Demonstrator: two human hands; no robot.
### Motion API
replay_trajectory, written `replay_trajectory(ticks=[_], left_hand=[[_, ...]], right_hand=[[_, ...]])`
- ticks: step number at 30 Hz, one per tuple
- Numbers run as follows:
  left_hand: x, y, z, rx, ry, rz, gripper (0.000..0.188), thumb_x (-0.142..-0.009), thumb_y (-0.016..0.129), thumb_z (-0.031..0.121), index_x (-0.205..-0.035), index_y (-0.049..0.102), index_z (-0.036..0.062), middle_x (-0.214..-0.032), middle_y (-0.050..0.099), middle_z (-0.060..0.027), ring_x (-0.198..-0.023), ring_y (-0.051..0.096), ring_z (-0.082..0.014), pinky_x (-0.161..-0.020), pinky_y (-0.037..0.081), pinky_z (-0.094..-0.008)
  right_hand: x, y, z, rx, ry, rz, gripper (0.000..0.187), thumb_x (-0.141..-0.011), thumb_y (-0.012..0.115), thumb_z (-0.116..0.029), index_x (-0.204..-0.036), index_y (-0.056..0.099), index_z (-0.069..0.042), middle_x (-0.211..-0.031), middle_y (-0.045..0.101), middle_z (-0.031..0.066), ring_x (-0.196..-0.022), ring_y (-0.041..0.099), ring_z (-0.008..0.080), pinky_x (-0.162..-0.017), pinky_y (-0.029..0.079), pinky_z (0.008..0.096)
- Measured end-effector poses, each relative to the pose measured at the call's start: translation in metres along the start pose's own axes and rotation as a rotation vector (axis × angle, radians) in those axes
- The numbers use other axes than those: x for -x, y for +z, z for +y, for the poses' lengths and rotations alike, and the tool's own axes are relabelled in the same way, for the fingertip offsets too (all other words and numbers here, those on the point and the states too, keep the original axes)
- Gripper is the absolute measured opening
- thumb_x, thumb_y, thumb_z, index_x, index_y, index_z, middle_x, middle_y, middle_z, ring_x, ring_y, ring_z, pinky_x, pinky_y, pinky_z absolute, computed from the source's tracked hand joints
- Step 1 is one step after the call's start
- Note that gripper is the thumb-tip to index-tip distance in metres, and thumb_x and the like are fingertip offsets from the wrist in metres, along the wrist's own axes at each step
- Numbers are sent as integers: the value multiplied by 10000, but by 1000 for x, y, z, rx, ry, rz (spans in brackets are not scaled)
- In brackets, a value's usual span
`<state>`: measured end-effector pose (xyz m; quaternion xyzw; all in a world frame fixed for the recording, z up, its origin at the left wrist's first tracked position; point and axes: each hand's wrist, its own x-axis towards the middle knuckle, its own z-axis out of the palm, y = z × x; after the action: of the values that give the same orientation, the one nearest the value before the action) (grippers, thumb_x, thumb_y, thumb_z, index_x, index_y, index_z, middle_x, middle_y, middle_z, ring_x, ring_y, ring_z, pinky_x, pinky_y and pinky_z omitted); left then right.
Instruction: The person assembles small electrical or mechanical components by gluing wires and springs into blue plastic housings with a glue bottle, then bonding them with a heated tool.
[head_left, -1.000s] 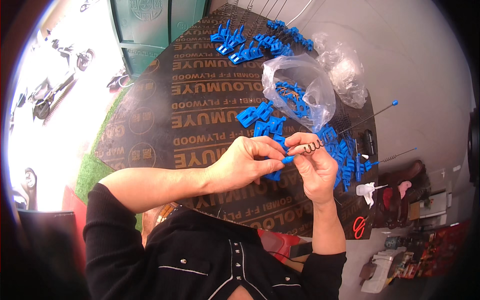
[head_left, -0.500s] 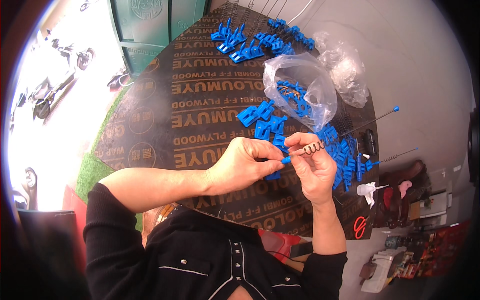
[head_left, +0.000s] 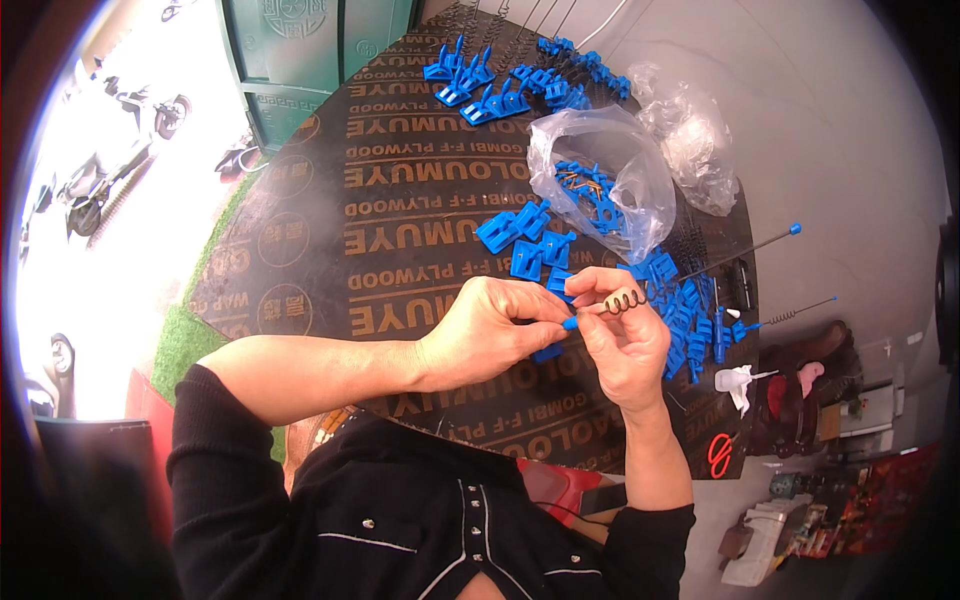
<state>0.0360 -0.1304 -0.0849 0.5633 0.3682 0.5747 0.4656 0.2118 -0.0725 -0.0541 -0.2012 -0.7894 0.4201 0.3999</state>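
Over the dark plywood board (head_left: 430, 290), my two hands meet near its front edge. Thumb and fingers of my left hand (head_left: 485, 330) are pinched on a small blue plastic piece (head_left: 571, 323). My right hand (head_left: 630, 350), close against it, grips a coiled wire spring (head_left: 626, 300). A straight rod seems to run on from the coil toward the upper right, to a blue tip (head_left: 795, 229). Fingers hide where spring and blue piece meet. Just beyond my hands lie several blue plastic clips (head_left: 526, 258), and a heap of blue parts (head_left: 688, 320) is right of my right hand.
A clear plastic bag (head_left: 640, 190) of small blue and brass-coloured parts stands open behind. Blue bases with upright springs (head_left: 475, 80) line the far edge. Red-handled scissors (head_left: 720, 454), a blue screwdriver (head_left: 719, 335) and a white nozzle bottle (head_left: 735, 384) are at the right.
Both hands stay almost in place, keeping their grip. The spring and its rod have tilted very slightly, and the blue piece has shifted a touch.
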Motion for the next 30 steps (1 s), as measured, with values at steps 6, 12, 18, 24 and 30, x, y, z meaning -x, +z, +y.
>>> replay_trajectory(ticks=[6,12,18,24,30], left_hand=[[0,0,1,5,-22,-21,93,-805,655,-7,-884,687,-43,-896,700,-110,-877,651,-162,-802,527,-296],[0,-2,0,36,-38,-28,77,-806,652,-15,-870,683,-45,-886,695,-108,-875,647,-164,-798,526,-297],[0,-3,-5,44,4,-40,70,-814,650,-12,-867,682,-48,-876,678,-87,-805,626,-130,-683,527,-267],[-2,-3,-5,116,-85,-68,83,-846,639,10,-891,689,-40,-917,658,-57,-729,595,-85,-546,498,-221],[-7,-4,6,139,-189,-84,91,-856,656,40,-899,703,-25,-907,656,-43,-716,595,-85,-542,507,-226]], right_hand=[[1,0,1,31,-38,4,146,-812,601,98,-934,605,19,-1110,612,115,-909,591,141,-748,493,245],[1,3,0,32,-29,15,146,-809,604,96,-934,604,21,-1103,614,113,-902,591,144,-743,493,246],[1,4,2,59,-40,16,149,-802,603,99,-931,601,25,-1085,618,112,-881,589,145,-734,493,246],[0,3,-1,81,-40,17,144,-799,600,98,-923,596,26,-1068,621,119,-873,601,159,-732,495,255],[-4,-2,-4,63,-5,23,60,-810,601,59,-864,591,34,-1059,622,128,-896,608,182,-759,494,281]])
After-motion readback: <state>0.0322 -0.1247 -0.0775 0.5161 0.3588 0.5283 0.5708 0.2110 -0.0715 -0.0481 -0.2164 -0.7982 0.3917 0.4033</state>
